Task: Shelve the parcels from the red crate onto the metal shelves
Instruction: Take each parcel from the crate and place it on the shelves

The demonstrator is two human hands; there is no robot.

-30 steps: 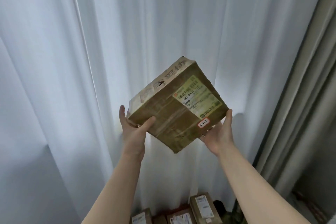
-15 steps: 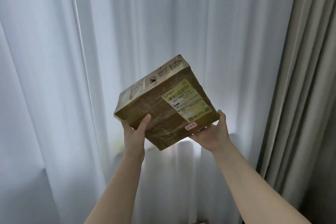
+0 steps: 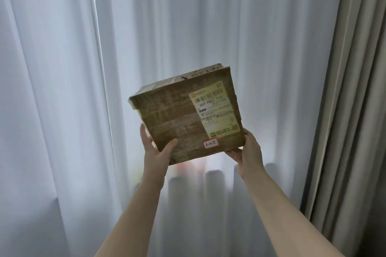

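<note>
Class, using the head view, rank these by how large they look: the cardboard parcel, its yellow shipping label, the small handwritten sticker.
Largest: parcel
Middle: yellow shipping label
Smallest: handwritten sticker
Both stickers lie on one parcel face, so nearness barely matters.

The brown taped cardboard parcel (image 3: 183,119) was borne, tilted, by two bare hands: the left hand (image 3: 155,152) gripped its lower left corner, thumb on the front; the right hand (image 3: 249,150) held its lower right corner.

Brown cardboard parcel (image 3: 183,119), taped, tilted with one corner lowest; yellowish shipping label (image 3: 216,108) on its near face; small red-edged sticker (image 3: 211,144) reading 3-2-5; held aloft.
</note>
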